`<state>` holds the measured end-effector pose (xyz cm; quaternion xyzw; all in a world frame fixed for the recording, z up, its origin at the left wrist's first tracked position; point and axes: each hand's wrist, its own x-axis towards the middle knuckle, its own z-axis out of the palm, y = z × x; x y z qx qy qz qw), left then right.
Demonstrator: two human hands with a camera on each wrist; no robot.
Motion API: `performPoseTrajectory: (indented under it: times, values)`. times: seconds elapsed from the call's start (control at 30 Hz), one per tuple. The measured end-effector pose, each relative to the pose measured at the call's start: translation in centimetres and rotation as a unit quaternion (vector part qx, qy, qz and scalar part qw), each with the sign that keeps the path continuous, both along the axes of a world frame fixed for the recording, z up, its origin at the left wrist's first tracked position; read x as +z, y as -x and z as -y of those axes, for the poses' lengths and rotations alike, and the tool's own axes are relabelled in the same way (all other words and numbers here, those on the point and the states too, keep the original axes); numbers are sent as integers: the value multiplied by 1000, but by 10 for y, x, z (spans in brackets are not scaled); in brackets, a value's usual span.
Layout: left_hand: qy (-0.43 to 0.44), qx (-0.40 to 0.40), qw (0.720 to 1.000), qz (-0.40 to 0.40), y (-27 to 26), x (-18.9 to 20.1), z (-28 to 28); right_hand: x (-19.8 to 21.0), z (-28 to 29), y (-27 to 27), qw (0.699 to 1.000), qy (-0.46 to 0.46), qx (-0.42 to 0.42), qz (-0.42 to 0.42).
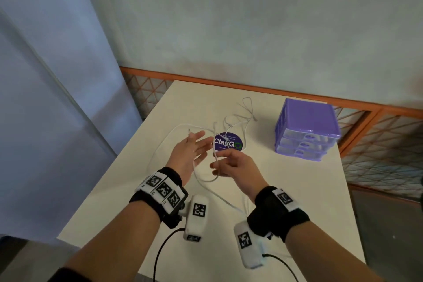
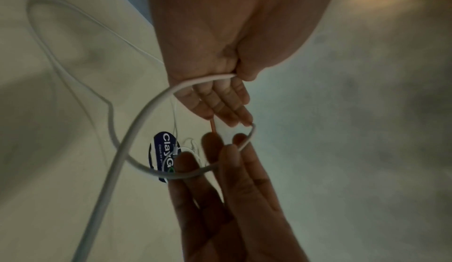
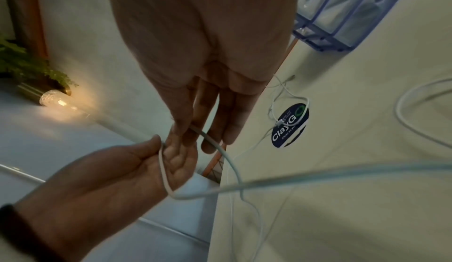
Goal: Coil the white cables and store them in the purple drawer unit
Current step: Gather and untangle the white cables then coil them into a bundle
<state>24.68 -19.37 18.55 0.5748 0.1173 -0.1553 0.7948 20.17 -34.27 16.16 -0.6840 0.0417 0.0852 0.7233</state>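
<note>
Right hand [image 1: 231, 162] pinches white cable [image 1: 201, 178]; left hand [image 1: 192, 149] spread flat, apparently looped; sticker [image 1: 227, 142] reads "ClayGo"

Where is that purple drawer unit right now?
In the head view the purple drawer unit stands on the table's far right, near the orange railing, right of the round sticker.
</note>
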Motion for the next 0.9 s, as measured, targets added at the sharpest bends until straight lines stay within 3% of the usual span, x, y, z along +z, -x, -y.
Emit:
performPoseTrajectory:
  times: [0.23, 0.43, 0.63, 0.8, 0.9]
  values:
    - [133, 13, 991, -27, -16, -4, 6, -16, -4, -3, 997, 76, 6, 5]
    - [75, 18, 997, -10, -40, -11, 6, -20, 0, -22, 994, 77, 61, -36]
    - [-22, 9, 1000, -1, -78, -22, 6, -42, 50, -116, 970, 213, -119, -21]
    - [-89, -29, 995, 18, -105, -37, 8, -53, 81, -190, 937, 296, -177, -50]
    - [-87, -50, 995, 13, -114, -43, 9, -62, 91, -225, 928, 321, -165, -90]
